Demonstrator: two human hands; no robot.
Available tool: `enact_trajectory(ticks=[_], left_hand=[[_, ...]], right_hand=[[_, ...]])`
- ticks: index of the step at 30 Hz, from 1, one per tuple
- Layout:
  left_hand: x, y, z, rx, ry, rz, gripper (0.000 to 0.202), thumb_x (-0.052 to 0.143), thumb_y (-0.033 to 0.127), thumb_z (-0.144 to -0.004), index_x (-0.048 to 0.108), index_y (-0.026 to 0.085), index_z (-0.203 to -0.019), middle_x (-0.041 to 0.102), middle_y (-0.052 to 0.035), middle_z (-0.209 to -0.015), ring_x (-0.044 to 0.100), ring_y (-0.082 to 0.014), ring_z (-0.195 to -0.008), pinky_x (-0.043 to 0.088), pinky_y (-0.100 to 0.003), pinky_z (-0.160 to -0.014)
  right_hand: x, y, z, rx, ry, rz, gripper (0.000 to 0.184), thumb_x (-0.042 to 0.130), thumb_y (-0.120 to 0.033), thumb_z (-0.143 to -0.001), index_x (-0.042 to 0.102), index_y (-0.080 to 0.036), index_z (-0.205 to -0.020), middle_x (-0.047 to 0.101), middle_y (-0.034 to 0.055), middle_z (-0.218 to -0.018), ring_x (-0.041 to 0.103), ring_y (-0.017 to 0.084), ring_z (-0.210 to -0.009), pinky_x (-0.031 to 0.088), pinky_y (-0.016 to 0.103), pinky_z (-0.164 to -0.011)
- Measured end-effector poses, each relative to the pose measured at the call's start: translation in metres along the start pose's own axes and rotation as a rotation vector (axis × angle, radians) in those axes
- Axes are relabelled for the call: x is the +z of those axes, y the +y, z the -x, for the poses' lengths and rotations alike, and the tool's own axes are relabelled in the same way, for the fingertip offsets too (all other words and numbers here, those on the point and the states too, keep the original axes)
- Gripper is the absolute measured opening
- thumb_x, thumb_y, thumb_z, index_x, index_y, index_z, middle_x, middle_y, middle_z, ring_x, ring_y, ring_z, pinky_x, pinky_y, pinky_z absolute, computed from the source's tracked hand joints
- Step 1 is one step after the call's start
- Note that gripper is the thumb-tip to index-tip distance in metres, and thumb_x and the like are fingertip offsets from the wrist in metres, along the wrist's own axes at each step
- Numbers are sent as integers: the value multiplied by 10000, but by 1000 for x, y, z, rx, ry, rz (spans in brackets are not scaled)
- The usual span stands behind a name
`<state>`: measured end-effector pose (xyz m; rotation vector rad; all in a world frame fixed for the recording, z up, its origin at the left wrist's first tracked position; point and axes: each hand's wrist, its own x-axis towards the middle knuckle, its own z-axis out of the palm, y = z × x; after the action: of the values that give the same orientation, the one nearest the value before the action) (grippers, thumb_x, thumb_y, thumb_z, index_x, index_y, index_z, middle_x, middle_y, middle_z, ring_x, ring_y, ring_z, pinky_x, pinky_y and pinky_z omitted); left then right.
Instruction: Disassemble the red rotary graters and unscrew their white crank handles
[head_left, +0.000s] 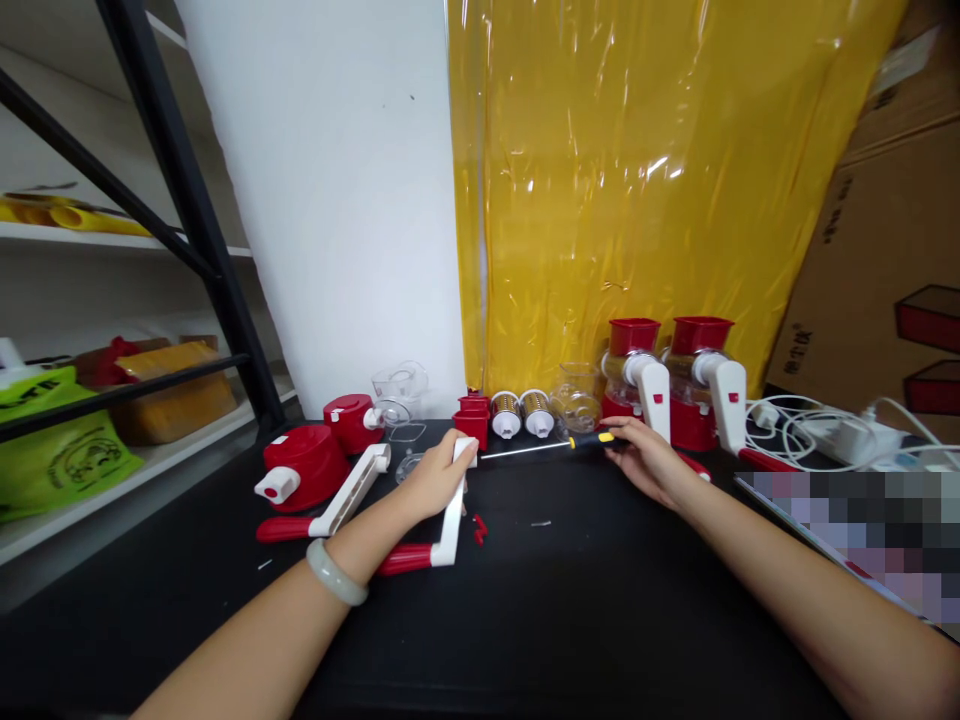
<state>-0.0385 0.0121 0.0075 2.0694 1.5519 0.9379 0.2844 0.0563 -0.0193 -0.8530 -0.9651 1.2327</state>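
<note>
My left hand is closed around the upper end of a white crank arm with a red grip that rests on the black table. My right hand grips the black-and-yellow handle of a long screwdriver, whose metal shaft points left toward the crank's top end. A second white crank with a red handle lies just left of my left hand. A few small red bits lie beside the held crank.
Red round bases and clear cups stand at the back left. Two metal drums, a clear housing and two assembled red-and-white grinders line the yellow curtain. White cables and a power strip lie right. Shelving stands left.
</note>
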Motion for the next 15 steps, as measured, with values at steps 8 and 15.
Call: enact_trajectory(ticks=[8, 15], left_hand=[[0, 1, 0, -46, -28, 45, 374, 334, 577, -924, 490, 237, -913, 652, -1, -744, 656, -222, -718, 478, -322, -703], [-1, 5, 1, -72, -41, 72, 380, 344, 590, -914, 484, 237, -922, 647, -2, -700, 654, -218, -636, 490, -320, -635]], right_hand=[[-3, 5, -4, -39, -9, 333, 130, 536, -333, -778, 590, -220, -744, 587, 12, -600, 471, 123, -495, 357, 252, -466], [-10, 9, -7, -63, -27, 539, 391, 541, -605, -815, 509, -222, -745, 494, -41, -505, 428, 105, -422, 314, 246, -442]])
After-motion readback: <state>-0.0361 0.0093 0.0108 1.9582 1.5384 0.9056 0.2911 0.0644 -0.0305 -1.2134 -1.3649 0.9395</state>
